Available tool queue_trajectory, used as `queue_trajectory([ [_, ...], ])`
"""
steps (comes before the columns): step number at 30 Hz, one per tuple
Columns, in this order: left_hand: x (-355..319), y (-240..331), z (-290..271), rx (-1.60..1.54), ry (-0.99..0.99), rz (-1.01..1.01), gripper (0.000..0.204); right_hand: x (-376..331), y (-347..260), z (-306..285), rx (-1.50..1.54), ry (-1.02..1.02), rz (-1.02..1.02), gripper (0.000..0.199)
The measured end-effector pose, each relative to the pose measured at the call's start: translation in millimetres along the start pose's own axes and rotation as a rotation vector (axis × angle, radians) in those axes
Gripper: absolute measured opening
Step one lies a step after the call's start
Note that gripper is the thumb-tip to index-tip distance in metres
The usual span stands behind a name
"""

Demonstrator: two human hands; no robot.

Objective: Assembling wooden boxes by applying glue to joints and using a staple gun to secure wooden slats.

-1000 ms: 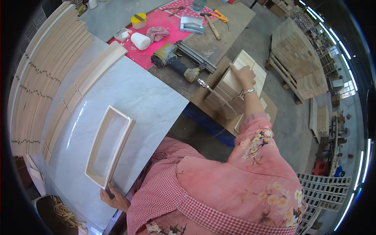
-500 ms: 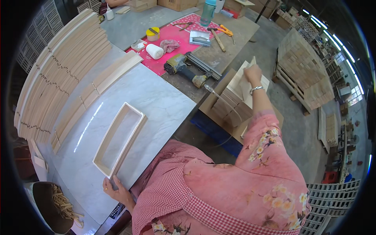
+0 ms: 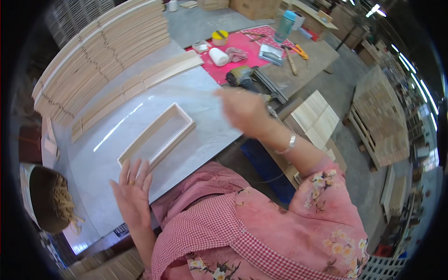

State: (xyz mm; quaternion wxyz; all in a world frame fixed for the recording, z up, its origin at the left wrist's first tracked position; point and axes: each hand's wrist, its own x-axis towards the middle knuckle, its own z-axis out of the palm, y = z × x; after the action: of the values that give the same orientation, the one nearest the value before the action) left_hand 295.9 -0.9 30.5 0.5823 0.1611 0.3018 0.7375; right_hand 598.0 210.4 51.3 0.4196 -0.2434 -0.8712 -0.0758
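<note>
A long rectangular wooden frame point(image 3: 175, 142) lies flat on a grey tabletop point(image 3: 205, 93). My left hand point(image 3: 133, 191) is spread flat with fingers apart at the frame's near end, holding nothing. My right hand point(image 3: 242, 112) is raised over the table's right edge and blurred by motion. A faint pale streak runs left from it, and I cannot tell whether it grips anything. A stack of thin pale wooden panels point(image 3: 317, 119) sits to the right of that hand, below table height.
Stacked wooden slats point(image 3: 102, 46) fill the table's far left, with a single row of slats point(image 3: 140, 84) in front. A red mat point(image 3: 242, 46) holds a white roll point(image 3: 218, 57) and small tools. A power tool point(image 3: 240, 74) lies beside it. A dark bowl of shavings point(image 3: 51, 198) sits at left.
My right hand left the panel stack and swung left toward the table. My left hand came off the frame's near end and now lies spread flat. The view shifted closer.
</note>
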Motion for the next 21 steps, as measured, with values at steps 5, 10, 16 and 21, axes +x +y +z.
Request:
queue_trajectory([
  [5,-6.2,27.6,-22.5,-0.129,0.217,-0.012,0.054,31.9,-72.9,59.3,0.455,-0.205,-0.474,0.028],
  [10,-39.1,22.1,-66.7,0.042,0.170,0.023,0.049,34.3,-61.2,76.9,0.492,-0.609,-0.393,0.040],
  [16,-34.8,24.5,-91.9,0.051,0.137,0.040,0.051,53.3,-33.1,91.8,0.430,-0.821,-0.320,0.066],
  [21,-1.5,28.6,-81.1,0.262,0.282,0.152,0.043,64.3,-14.4,97.9,0.417,-0.776,-0.276,0.075],
])
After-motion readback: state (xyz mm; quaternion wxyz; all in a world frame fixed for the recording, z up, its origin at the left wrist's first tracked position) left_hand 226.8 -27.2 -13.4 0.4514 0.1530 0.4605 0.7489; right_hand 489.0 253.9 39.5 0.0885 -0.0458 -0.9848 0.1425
